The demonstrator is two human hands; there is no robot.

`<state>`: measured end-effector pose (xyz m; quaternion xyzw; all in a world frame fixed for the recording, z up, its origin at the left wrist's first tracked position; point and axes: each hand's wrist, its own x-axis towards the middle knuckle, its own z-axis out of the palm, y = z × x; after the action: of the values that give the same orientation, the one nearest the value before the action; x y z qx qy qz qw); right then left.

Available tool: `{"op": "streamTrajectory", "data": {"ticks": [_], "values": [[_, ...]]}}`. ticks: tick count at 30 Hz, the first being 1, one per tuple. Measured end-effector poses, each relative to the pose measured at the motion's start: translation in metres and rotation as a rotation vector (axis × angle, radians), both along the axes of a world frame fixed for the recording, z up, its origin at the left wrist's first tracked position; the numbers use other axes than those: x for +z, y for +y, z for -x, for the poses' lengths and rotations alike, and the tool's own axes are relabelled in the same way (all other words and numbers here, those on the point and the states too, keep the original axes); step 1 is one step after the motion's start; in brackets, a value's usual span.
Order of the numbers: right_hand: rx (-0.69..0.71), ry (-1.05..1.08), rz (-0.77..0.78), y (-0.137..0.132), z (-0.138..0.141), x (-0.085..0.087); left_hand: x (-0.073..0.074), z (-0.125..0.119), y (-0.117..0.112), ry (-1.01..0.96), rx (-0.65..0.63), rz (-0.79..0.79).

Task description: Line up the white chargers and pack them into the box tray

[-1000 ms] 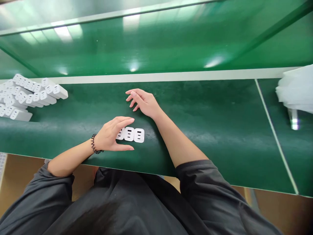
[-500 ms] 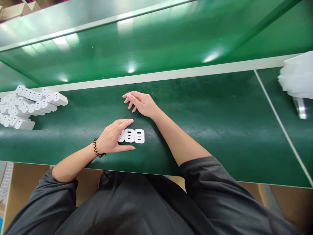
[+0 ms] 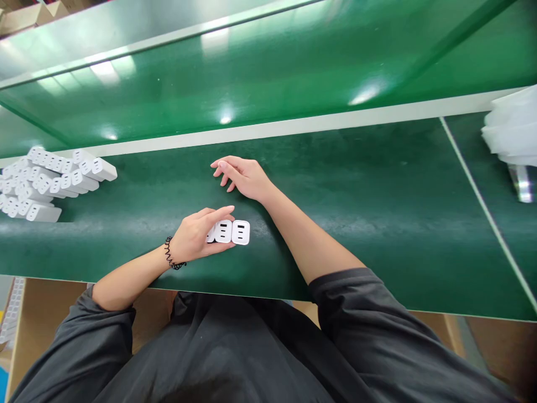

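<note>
3 white slotted blocks (image 3: 224,231) sit in a row on the green bench (image 3: 356,224); the left hand (image 3: 193,234) clasps them from the left, thumb nearside; the right hand (image 3: 246,178) is farther off, released, fingers loosely bent.

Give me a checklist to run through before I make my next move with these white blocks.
1. Left hand around the row of white blocks: ok, closed about its left end.
2. Blocks facing alike: ok for the two that show best.
3. Count in the row: cannot tell, the left hand covers part.
4. Right hand free: ok, holds nothing, loosely curled.
5. Pile at the left squared up: not ok, its blocks lie uneven.
</note>
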<state>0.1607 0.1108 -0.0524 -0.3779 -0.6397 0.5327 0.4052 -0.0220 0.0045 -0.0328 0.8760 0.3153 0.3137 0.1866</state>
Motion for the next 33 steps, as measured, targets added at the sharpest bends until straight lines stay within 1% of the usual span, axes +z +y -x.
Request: {"op": "streamTrajectory", "data": {"ticks": [11,17,23,25,28,30,33], "values": [[0.001,-0.005,0.001,0.0,0.0,-0.001,0.0,0.002,0.001,-0.059,-0.023,0.058],[0.006,0.002,-0.007,0.001,0.0,-0.001,0.003,-0.004,0.002,-0.065,-0.013,-0.02],[0.003,0.013,-0.001,0.001,0.0,-0.001,0.003,-0.006,0.001,-0.029,-0.025,-0.018],[0.0,0.013,0.005,0.0,0.0,-0.001,0.003,-0.005,0.002,-0.063,-0.034,-0.051],[-0.002,0.008,0.011,-0.001,0.0,0.001,0.003,-0.001,0.004,-0.119,-0.034,-0.15],[-0.003,0.002,0.013,-0.001,0.0,0.001,0.005,0.002,0.007,-0.131,-0.015,-0.209],[-0.004,0.0,0.01,-0.001,0.0,0.0,0.009,0.007,0.01,-0.13,0.02,-0.253]]}}
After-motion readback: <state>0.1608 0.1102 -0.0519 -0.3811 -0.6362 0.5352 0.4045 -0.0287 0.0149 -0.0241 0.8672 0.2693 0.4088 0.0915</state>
